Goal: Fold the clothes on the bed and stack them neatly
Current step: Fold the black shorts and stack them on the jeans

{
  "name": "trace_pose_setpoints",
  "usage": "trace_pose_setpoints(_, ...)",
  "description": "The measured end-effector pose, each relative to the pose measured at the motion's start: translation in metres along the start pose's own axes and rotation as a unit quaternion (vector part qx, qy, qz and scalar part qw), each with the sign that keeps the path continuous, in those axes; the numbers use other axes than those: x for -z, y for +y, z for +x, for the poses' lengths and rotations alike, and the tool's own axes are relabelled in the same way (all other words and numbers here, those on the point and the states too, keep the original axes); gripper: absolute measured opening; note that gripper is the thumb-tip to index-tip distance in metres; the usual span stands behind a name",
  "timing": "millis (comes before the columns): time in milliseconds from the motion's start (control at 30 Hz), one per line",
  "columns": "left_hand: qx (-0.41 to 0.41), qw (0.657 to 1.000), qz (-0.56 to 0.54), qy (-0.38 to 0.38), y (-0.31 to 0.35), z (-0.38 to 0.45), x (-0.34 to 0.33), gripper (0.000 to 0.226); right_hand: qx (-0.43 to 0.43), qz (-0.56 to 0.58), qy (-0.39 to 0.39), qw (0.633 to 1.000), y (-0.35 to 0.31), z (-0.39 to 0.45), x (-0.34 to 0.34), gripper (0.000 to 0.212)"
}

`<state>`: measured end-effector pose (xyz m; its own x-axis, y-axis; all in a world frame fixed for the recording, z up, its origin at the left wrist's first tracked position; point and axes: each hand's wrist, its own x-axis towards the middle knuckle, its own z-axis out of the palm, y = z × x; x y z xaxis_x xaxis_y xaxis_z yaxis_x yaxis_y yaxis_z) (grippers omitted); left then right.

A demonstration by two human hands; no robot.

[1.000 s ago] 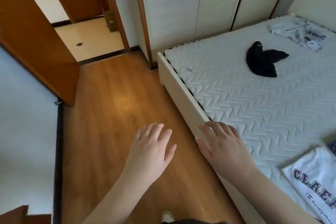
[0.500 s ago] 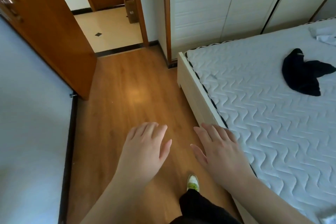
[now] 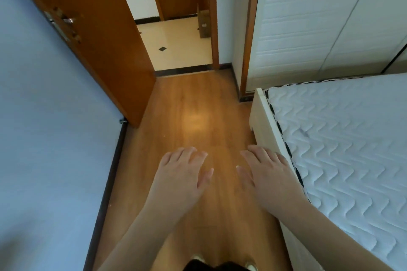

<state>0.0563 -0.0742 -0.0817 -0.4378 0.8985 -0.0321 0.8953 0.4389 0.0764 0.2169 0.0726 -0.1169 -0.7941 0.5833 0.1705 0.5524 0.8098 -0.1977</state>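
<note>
bed: pale wood frame at right, corner near the wardrobe base, side rail running down toward the lower edge
mattress: white, quilted in a wavy pattern, sits in the frame; black-and-white braided piping along its edge; a small faint mark near the left edge
floor: orange-brown wood boards beside the bed, bright glare patch in the middle; dark skirting along the left wall
floor beyond doorway: cream tile with one small black diamond inset, behind a dark threshold strip

Bare forearms and hands, no sleeves; dark trousers and pale shoes at the lower edge.
</note>
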Motion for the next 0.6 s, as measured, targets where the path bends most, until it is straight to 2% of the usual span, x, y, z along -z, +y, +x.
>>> trace_pose_setpoints(200, 0.013, 0.999, -0.026, 0.03, -0.065, 0.077, 0.003, 0.061, 0.025, 0.011, -0.022, 0.999, -0.029, 0.109, -0.026, 0.039)
trace_pose_setpoints(400, -0.028, 0.998, -0.056, 0.027, -0.141, 0.143, 0.003, 0.056, 0.042, -0.024, -0.075, 0.996, -0.059, 0.196, -0.05, 0.053)
trace_pose_setpoints(600, -0.067, 0.997, -0.024, 0.003, -0.19, 0.224, 0.008, 0.055, -0.016, -0.041, -0.082, 0.996, -0.059, 0.265, -0.06, 0.042)
